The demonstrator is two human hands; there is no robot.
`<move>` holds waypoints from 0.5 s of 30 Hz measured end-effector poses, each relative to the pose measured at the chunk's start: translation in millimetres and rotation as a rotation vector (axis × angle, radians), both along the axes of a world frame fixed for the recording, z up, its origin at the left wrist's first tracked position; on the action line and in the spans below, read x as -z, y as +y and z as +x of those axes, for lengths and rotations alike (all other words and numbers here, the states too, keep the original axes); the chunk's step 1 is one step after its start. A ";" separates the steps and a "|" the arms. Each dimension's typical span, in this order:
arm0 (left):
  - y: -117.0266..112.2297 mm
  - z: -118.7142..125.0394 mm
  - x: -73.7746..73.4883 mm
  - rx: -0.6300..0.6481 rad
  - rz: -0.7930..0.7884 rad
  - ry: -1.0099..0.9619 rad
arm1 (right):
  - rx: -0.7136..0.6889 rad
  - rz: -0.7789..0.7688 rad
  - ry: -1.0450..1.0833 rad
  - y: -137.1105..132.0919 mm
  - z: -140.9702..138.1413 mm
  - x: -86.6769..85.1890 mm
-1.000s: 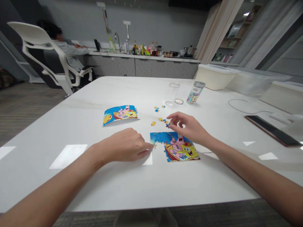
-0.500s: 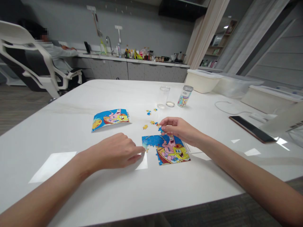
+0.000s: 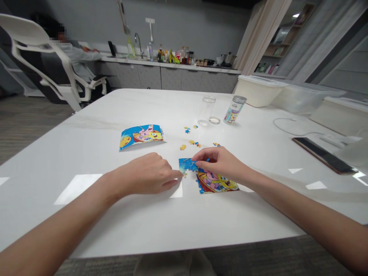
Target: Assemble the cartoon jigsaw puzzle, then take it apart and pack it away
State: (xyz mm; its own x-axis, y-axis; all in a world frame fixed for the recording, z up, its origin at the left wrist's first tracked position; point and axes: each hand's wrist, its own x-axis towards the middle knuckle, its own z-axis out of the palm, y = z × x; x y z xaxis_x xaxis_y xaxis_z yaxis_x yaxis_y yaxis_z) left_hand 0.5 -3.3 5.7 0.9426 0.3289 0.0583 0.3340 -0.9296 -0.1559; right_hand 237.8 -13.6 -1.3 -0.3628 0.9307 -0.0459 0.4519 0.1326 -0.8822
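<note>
A partly joined jigsaw puzzle (image 3: 214,185) lies flat on the white table, showing cartoon figures in a boat. Its lower left part has a gap. My right hand (image 3: 220,163) is over the upper part, thumb and forefinger pinching a small blue puzzle piece at the blue section; the fingertips hide most of it. My left hand (image 3: 153,174) rests at the left side, forefinger stretched out with its tip touching a pale puzzle piece (image 3: 184,174) at the puzzle's edge. Its thumb sits apart below and the other fingers are curled. Loose puzzle pieces (image 3: 183,147) lie behind the puzzle.
A curved picture sheet (image 3: 142,136) stands to the left. Farther back are a clear jar (image 3: 207,111), its lid (image 3: 214,120) and a printed canister (image 3: 235,110). A phone (image 3: 323,155), a cable and storage boxes (image 3: 258,91) are at right. Another person sits by the counter.
My right hand has brought the blue piece down from behind the puzzle onto its upper part. The left hand keeps its place at the edge. The whole view has shifted slightly.
</note>
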 end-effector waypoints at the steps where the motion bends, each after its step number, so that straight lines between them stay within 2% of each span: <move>1: 0.1 0.0 0.1 -0.001 0.000 -0.004 | -0.007 0.003 0.005 -0.5 -0.2 0.4; 7: 0.7 -2.0 3.1 0.023 0.005 -0.072 | -0.048 0.050 -0.060 -4.0 -1.6 3.5; 15: 0.7 -1.8 2.4 0.024 0.007 -0.054 | -0.056 0.167 -0.175 -8.3 -4.7 4.4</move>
